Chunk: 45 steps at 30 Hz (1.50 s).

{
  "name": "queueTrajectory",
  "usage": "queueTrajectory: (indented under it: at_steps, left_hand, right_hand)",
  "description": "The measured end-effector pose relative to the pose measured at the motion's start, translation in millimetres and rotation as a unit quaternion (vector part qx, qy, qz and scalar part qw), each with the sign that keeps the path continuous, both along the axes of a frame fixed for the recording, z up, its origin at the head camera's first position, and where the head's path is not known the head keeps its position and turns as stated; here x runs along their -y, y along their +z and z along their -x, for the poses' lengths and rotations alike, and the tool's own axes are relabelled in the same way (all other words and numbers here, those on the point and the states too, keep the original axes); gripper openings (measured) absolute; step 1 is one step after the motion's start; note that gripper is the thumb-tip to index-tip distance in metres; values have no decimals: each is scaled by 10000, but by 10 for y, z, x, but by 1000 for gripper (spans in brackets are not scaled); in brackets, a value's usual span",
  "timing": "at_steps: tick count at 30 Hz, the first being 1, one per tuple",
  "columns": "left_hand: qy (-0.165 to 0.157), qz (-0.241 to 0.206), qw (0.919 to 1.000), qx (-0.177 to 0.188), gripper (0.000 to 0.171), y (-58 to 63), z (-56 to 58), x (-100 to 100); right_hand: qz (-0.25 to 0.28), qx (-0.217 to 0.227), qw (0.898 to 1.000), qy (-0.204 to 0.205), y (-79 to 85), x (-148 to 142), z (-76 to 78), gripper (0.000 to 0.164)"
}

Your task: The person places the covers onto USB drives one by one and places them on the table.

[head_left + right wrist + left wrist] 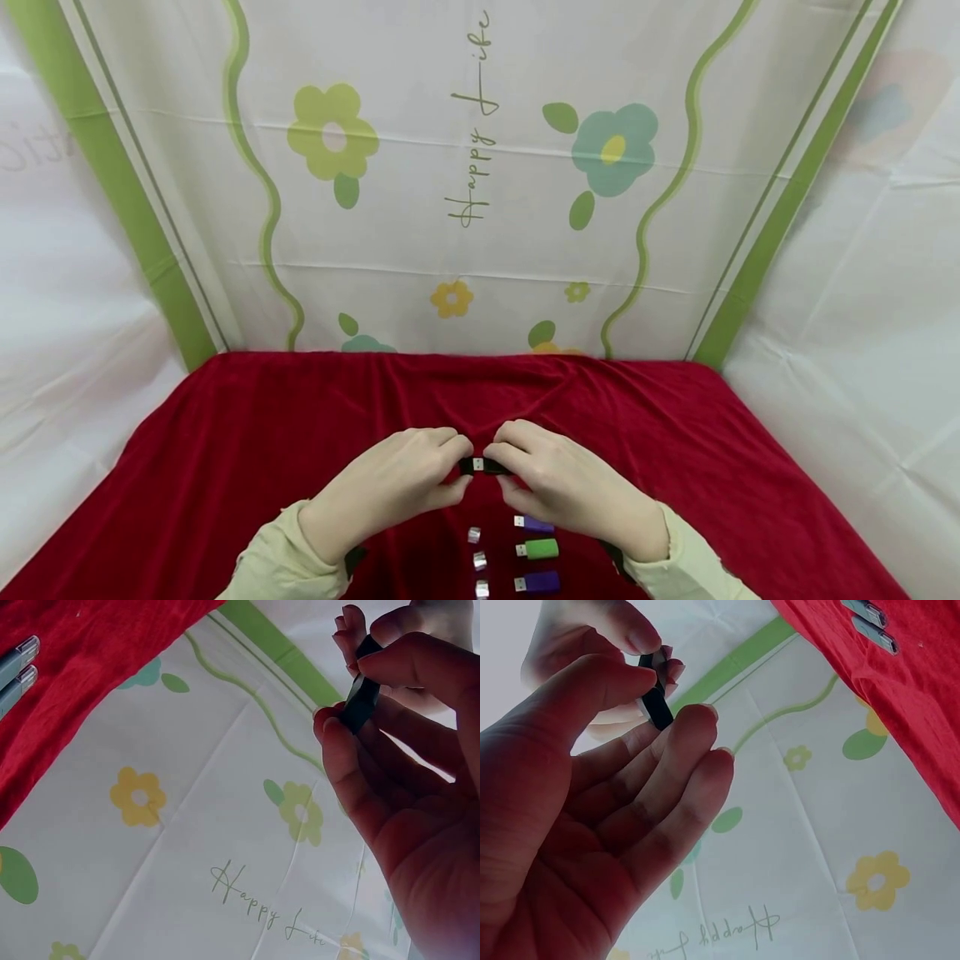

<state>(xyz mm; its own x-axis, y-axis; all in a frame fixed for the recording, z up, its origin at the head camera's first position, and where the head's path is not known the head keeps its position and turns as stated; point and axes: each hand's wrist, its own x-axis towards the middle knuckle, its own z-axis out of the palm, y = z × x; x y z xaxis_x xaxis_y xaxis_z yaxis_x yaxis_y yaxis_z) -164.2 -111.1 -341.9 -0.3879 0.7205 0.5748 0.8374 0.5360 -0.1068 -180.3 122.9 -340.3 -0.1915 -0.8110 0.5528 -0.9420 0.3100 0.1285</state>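
Note:
In the head view both hands meet above the red cloth, fingertip to fingertip. My right hand (558,479) pinches a black USB stick (493,467) between thumb and fingers, its silver plug (478,464) facing left. Opposite, my left hand (405,475) pinches a small black cap (466,466) at the plug's tip, in line with the stick. Most of both pieces hides behind fingers. The left wrist view shows the black cap (657,706) between thumb and fingertips. From the right wrist, the dark stick (361,703) appears held the same way.
Right of centre on the red cloth (300,417) lie a purple USB stick (537,524), a green one (542,548) and another purple one (540,582). Left of them stand three small clear, shiny pieces (480,561) in a column. A printed white curtain (405,217) rises behind.

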Motion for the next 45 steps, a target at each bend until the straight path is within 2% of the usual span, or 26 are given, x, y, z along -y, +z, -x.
queueTrajectory:
  at_steps: [11, 18, 28, 45]
  left_hand:
    - [103, -4, 9999, -59, 22, -5, -15, -9]
    - [62, -45, 9999, -97, 21, -2, -38, -14]
    - [12, -149, 9992, -360, 23, 27, -44, -21]
    - [-137, -275, 9989, -366, 21, 37, -46, -45]
  right_hand:
    - [52, 64, 10000, 54, 22, 6, -12, 29]
    - [84, 81, 9999, 101, 17, 6, -22, 27]
    - [110, 112, 9999, 44, 36, -3, -25, 28]
    - [95, 72, 9999, 68, 20, -16, -17, 25]
